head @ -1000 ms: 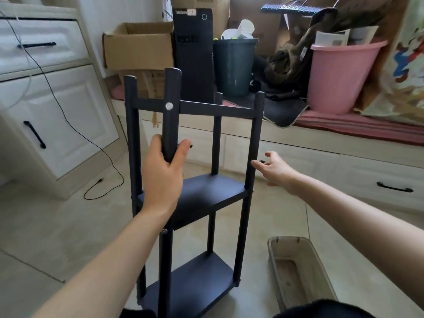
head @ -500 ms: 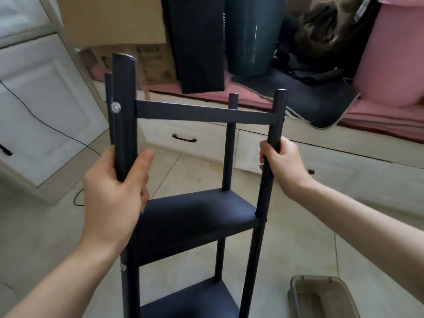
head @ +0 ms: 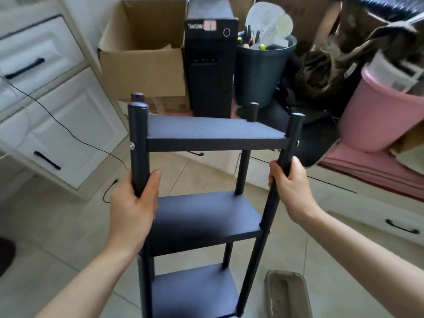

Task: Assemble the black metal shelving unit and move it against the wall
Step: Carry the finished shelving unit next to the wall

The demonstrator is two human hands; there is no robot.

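Head view: hands (head: 133,203) gripping shelving unit (head: 206,216)

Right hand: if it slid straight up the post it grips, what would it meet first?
Most likely the top shelf corner with its screw; the right hand grips the front right post just below it.

Black shelving unit (head: 206,134) at centre, matte, with silver bolt heads. Pink bucket (head: 376,115) at 2 o'clock. Dark green bin (head: 259,72) and black computer tower (head: 210,72) at 12. Brown cardboard box (head: 142,65) at 11. White drawers (head: 57,125) with black handles at 9. Beige floor tiles (head: 57,226).
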